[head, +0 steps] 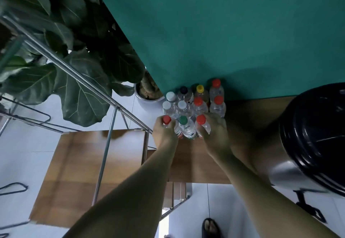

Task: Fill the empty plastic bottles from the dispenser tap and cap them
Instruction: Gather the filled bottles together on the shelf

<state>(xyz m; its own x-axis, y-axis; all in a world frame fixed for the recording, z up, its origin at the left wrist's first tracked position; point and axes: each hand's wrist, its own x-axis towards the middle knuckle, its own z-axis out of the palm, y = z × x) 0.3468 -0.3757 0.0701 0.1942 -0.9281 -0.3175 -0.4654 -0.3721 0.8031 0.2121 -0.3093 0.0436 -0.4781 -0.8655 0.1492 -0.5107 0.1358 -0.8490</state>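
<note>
Bottles: we see a tight cluster of clear plastic bottles (192,105) standing upright on the brown wooden tabletop (196,161), pressed against the teal wall (214,32) at twelve o'clock.
Caps: all are capped; we count red, white, green, yellow and one dark cap, each round and smooth.
Contents: the bottle walls are see-through and glossy; how full they are we cannot tell.
Left hand: our left hand (165,132) curls round the clear red-capped bottle at the near left corner (166,120), at about nine o'clock of the cluster.
Right hand: our right hand (214,131) wraps its fingers round the clear red-capped bottle at the near right corner (202,124), at about three o'clock.
Between hands: a clear green-capped bottle with a printed label (185,127) stands between the two held ones, touching them.
Dispenser: a large round container with a glossy black lid and brushed metal body (315,140) stands on the same tabletop at three o'clock, well apart from the bottles.
Plant pot: a pale round pot (143,103) sits on the floor at ten o'clock of the cluster, holding a broad-leaved green plant (78,66) and brownish filling.
Frame: thin shiny metal rods (74,71) cross at nine o'clock.
</note>
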